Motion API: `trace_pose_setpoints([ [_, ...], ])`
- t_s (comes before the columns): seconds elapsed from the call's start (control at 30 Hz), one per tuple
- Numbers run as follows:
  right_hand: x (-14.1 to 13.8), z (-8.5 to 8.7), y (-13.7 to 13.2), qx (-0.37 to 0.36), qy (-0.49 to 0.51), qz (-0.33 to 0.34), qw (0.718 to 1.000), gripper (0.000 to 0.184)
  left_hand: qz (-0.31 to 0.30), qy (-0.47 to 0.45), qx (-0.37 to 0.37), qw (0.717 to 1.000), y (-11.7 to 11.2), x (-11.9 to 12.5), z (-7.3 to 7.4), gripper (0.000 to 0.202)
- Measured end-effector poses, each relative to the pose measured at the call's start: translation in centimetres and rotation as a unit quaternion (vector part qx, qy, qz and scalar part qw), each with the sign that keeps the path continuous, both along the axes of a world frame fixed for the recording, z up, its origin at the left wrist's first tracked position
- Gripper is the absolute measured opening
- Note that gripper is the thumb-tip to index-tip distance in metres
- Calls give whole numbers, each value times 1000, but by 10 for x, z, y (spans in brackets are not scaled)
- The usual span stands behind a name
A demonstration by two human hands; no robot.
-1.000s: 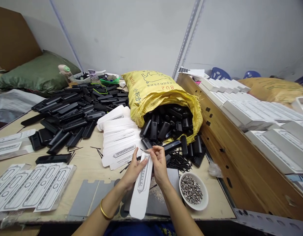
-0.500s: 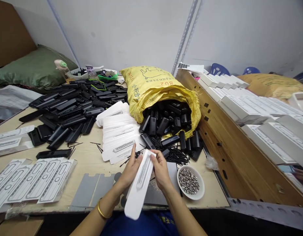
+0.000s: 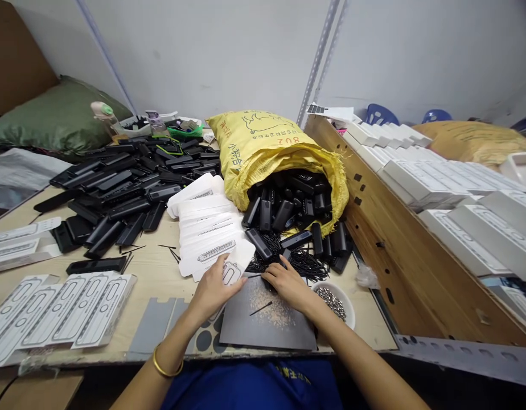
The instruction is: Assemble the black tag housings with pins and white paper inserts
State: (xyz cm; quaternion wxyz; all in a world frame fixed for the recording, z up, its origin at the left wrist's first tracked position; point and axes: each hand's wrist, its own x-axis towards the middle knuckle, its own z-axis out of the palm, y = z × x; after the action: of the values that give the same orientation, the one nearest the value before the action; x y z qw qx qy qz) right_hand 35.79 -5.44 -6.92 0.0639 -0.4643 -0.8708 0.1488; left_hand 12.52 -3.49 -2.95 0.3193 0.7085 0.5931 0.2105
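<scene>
The box is just below the middle of the frame, slanting under the left hand, which holds it between spread thumb and fingers. Half a second ago both hands gripped it over the pad; now it is turned aside against the stack of flat cartons, and the right hand is off it. That seems to leave the left as sole holder, with the right free to work among the black parts. The right hand's fingers curl over something dark at the pad's top edge; whether they grip it cannot be told.

More of the grey pad is now uncovered, with a black stick and pale crumbs on it. To its right, partly behind the forearm, sits a bowl of metal bits. Above the hands, a yellow sack gapes over black parts; a wide heap of more covers the table's upper left. Printed boxes lie lower left.

A wooden board runs down the right, boxes stacked beyond it. Blue chairs and a pale wall fill the background.
</scene>
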Motion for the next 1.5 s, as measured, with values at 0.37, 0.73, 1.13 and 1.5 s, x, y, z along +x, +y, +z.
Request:
trace_pose_setpoints([
  [0.37, 40, 19, 12, 52, 27, -68, 996, 19, -15, 36, -27, 999, -11, 5, -14, 66],
  [0.73, -18, 50, 6, -50, 576, -264, 772, 28, -65, -46, 90, 993, -21, 14, -8, 63],
  [1.13, -19, 21, -31, -157, 358, -193, 900, 24, 11, -100, 5, 995, -27, 13, 6, 69],
  [1.5, -4, 14, -21, -103, 401, -233, 880, 7, 14, -195, 77, 978, -31, 55, -15, 69],
])
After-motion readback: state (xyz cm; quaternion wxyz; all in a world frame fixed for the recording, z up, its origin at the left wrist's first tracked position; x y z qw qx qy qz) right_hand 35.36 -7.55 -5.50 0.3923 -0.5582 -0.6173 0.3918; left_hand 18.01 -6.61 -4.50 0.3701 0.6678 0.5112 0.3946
